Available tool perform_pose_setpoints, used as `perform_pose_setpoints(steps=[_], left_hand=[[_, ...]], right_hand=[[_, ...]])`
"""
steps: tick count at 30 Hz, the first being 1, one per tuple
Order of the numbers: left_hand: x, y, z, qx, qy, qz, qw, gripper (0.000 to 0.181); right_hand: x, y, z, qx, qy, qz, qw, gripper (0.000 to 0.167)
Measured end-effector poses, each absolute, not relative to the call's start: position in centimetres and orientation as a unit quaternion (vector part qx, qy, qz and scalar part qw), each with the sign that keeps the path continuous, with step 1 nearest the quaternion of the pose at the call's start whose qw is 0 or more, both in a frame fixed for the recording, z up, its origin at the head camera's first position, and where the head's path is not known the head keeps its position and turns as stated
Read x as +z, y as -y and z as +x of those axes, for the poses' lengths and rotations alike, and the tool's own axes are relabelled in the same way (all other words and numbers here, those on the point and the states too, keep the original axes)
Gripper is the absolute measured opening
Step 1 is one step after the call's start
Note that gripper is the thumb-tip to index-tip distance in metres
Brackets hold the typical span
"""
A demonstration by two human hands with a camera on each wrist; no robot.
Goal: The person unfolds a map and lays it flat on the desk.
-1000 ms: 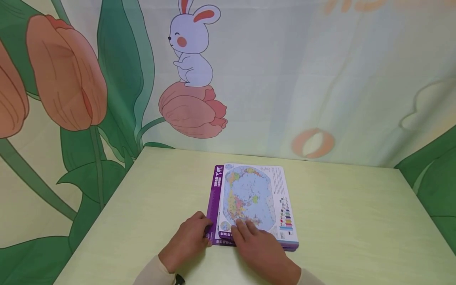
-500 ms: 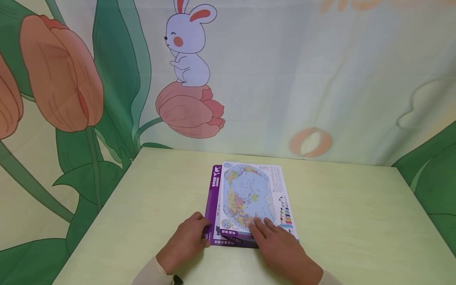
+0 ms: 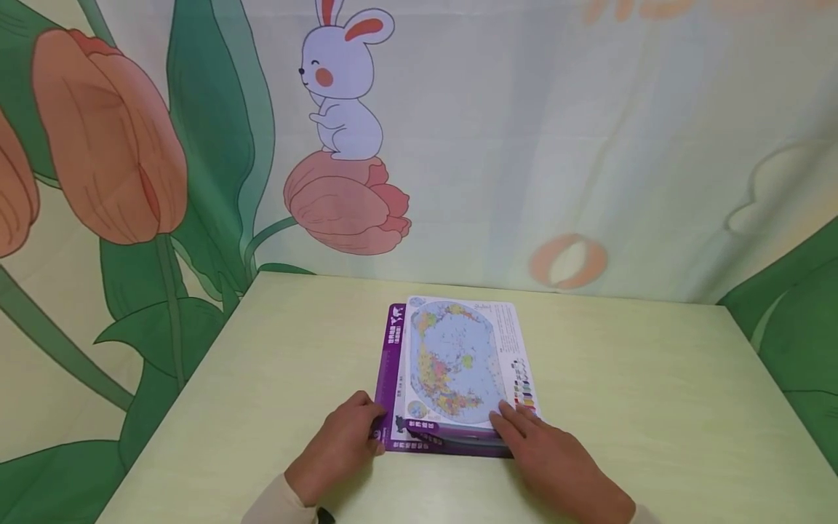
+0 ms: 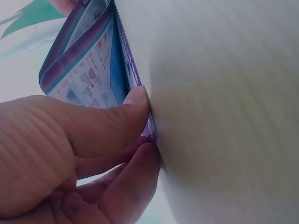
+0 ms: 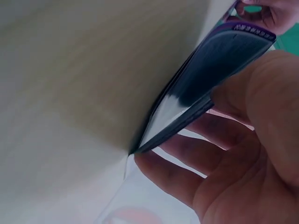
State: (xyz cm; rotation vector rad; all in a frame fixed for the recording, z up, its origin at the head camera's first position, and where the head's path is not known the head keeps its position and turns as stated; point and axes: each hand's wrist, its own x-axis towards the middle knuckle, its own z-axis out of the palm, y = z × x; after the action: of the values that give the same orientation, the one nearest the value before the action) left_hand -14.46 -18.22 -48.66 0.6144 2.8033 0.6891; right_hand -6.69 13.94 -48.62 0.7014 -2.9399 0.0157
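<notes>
A folded world map (image 3: 458, 349) with a purple border lies near the table's middle, its printed face up and its near edge slightly lifted. My left hand (image 3: 340, 444) pinches the purple lower left corner between thumb and fingers. At the near right corner is my right hand (image 3: 556, 458), with its fingers laid over the top layer. The right wrist view shows the thumb (image 5: 233, 93) against the near edge of the raised flap (image 5: 210, 70), opposite the fingers. Loose, bulging layers of the map (image 4: 88, 60) show in the left wrist view.
The pale yellow-green table (image 3: 655, 386) extends on both sides of the map. Behind it hangs a cloth backdrop (image 3: 471, 167) printed with a rabbit, tulips and leaves. A dark item (image 3: 325, 516) shows at the left sleeve.
My right hand has slid rightward along the map's near edge to the right corner, uncovering the lower part of the print. The left hand keeps its hold on the left corner.
</notes>
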Motion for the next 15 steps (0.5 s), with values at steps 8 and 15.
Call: perform_pose_setpoints(steps=[8, 15], left_hand=[[-48.6, 17.9, -14.3, 0.223, -0.947, 0.210, 0.099, 0.045], [-48.6, 17.6, -14.2, 0.204, -0.953, 0.198, 0.101, 0.042]], right_hand=[[-48.4, -15.8, -6.3, 0.037, 0.979, 0.196, 0.053, 0.046], [-48.3, -16.3, -6.8, 0.061, 0.979, 0.180, 0.068, 0.042]])
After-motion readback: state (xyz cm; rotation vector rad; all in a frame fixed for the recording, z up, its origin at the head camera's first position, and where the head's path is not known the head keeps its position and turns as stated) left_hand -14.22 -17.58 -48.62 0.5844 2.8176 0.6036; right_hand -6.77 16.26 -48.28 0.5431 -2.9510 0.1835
